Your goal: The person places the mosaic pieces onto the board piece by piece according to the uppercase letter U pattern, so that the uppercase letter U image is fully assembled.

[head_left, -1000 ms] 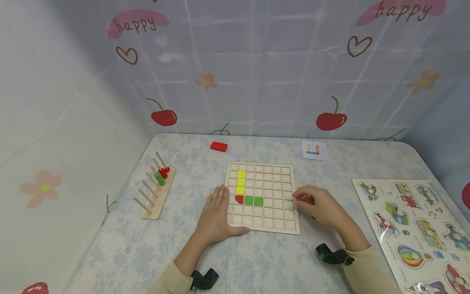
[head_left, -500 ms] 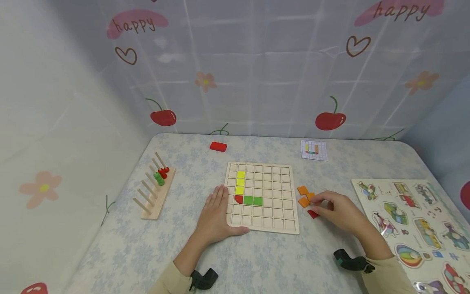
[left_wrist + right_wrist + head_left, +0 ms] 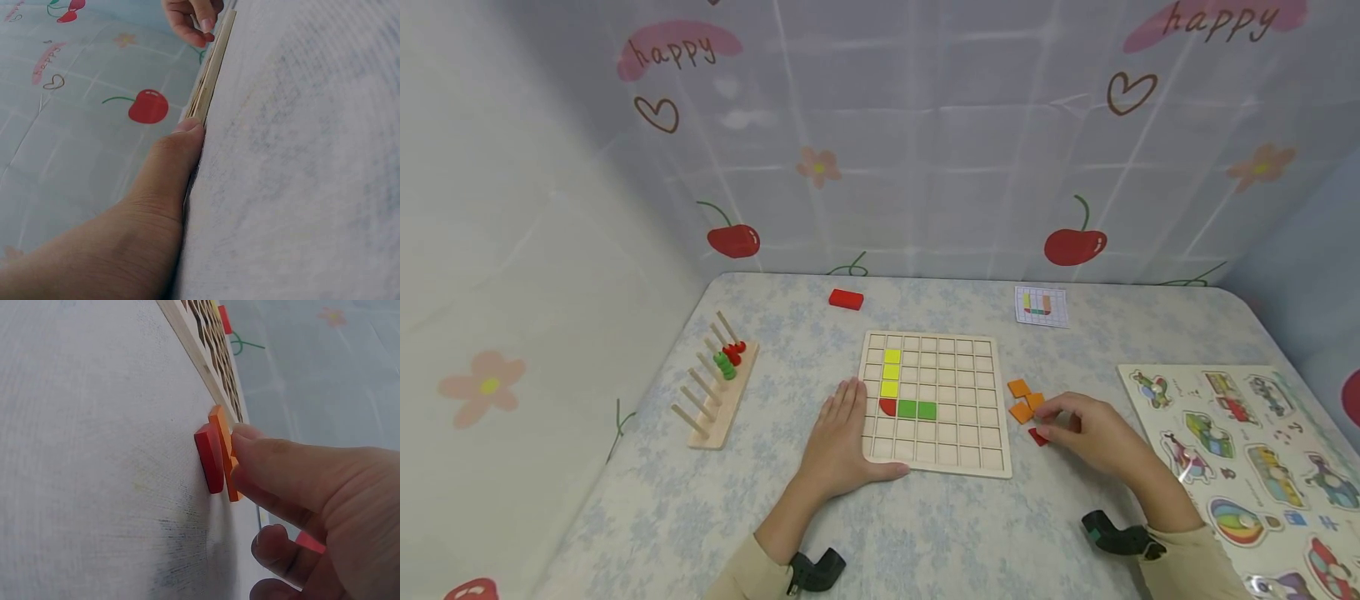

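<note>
A wooden grid board (image 3: 955, 417) lies in the middle of the table. It holds yellow squares (image 3: 891, 372), a red curved-edged piece (image 3: 888, 407) and green squares (image 3: 917, 409). My left hand (image 3: 842, 442) rests flat against the board's left edge, thumb along the near edge. To the right of the board, my right hand (image 3: 1093, 433) reaches down to several orange square tiles (image 3: 1019, 389) and a red piece (image 3: 1037, 437). In the right wrist view its thumb and index finger are at the orange tiles (image 3: 223, 447), beside the red piece (image 3: 210, 459); whether they pinch one is hidden.
A wooden peg stand (image 3: 726, 408) with green and red beads stands left. A red block (image 3: 846, 299) and a pattern card (image 3: 1041, 307) lie at the back. A picture puzzle board (image 3: 1240, 450) is on the right. A patterned curtain (image 3: 910, 150) hangs behind the table.
My right hand has moved away from the board's right edge, rightward to the loose tiles, uncovering them. In the last half second it has barely moved. My left hand has stayed in place.
</note>
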Demonstrator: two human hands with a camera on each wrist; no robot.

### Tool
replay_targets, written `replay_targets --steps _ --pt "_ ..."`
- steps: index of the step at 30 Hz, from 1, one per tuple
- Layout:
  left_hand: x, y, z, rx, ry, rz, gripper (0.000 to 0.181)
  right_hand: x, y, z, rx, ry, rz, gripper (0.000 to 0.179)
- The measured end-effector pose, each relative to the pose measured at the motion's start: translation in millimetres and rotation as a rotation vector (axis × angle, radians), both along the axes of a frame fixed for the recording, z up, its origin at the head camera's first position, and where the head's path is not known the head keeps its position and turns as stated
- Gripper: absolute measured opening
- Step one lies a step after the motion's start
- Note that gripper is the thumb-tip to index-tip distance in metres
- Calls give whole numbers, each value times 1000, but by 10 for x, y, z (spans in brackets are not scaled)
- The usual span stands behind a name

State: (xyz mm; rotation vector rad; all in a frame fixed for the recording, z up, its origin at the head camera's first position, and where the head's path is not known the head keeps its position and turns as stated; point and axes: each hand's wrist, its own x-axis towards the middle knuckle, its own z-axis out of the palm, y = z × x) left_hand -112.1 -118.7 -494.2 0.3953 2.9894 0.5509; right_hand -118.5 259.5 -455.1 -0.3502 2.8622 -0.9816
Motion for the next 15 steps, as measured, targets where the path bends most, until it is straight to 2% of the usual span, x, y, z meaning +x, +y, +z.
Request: replay_targets --steps 9,15 --pt "1 -2 11 -1 -2 -4 138 26 8 -21 6 10 53 20" --pt "-1 -4 12 2 1 -6 139 33 8 -39 22 1 60 22"
